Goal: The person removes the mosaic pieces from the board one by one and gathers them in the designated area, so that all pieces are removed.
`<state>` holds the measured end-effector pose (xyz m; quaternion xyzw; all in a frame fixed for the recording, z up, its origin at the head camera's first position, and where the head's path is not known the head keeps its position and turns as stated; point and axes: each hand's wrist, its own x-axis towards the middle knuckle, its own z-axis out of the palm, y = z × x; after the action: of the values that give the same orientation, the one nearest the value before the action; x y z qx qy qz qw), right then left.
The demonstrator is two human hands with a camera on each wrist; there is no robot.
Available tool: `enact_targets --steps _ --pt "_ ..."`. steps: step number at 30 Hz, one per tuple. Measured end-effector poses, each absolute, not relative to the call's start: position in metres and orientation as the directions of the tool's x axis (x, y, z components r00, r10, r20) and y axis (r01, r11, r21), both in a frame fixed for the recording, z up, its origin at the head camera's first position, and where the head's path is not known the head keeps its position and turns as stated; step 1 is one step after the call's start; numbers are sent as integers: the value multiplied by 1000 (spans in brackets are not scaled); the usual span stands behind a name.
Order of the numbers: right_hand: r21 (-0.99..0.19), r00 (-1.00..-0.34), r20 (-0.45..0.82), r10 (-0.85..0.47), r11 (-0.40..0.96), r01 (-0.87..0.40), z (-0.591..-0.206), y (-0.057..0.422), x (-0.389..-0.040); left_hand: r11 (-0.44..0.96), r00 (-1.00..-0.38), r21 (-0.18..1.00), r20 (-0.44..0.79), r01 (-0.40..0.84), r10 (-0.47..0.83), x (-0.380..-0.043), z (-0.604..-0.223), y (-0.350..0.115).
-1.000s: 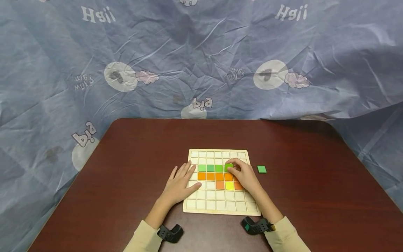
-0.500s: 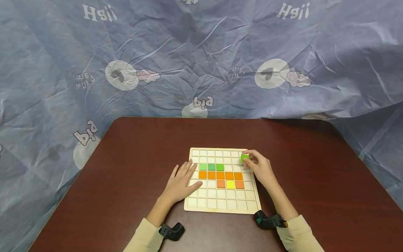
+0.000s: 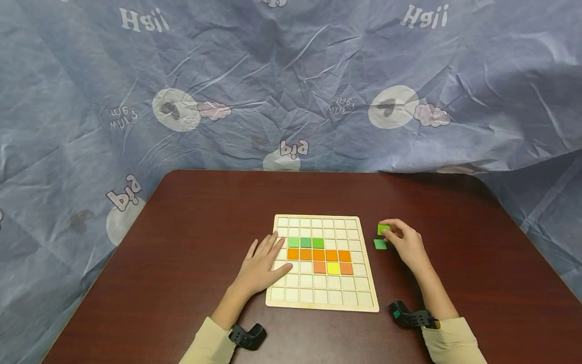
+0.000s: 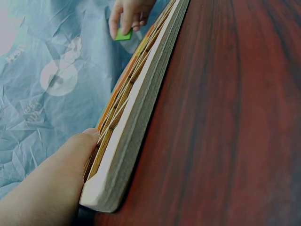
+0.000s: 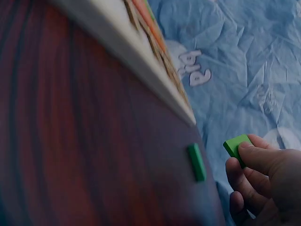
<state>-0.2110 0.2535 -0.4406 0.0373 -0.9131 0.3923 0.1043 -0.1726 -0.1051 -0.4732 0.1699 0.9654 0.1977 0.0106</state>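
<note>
On table [image 3: 218, 212], we see left hand [image 3: 260, 267] spread over left side of board [image 3: 318, 297] — probably steadying it; beyond right side, right hand [image 3: 407, 246] pinches lime tile [image 3: 383, 229] near green tile [image 3: 380, 244] — fingertip hold likely suiting small piece.

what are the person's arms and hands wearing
The left hand and right hand are ungloved. The left sleeve and right sleeve are pale cream. Each wrist wears a curved black device, left and right; the right one shows a small green patch.
</note>
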Motion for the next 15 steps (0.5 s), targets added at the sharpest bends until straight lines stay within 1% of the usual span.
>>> enact_targets --steps 9,12,15 --pt "-665 -969 240 67 738 -114 -451 274 -210 852 -938 404 53 333 342 -172 -472 -104" --pt "-664 -974 222 52 740 -112 -454 278 -209 848 -937 406 70 341 343 -172 -473 -104" --pt "-669 -979 201 30 735 -115 -456 281 -207 848 -937 407 63 339 344 -171 -473 -104"
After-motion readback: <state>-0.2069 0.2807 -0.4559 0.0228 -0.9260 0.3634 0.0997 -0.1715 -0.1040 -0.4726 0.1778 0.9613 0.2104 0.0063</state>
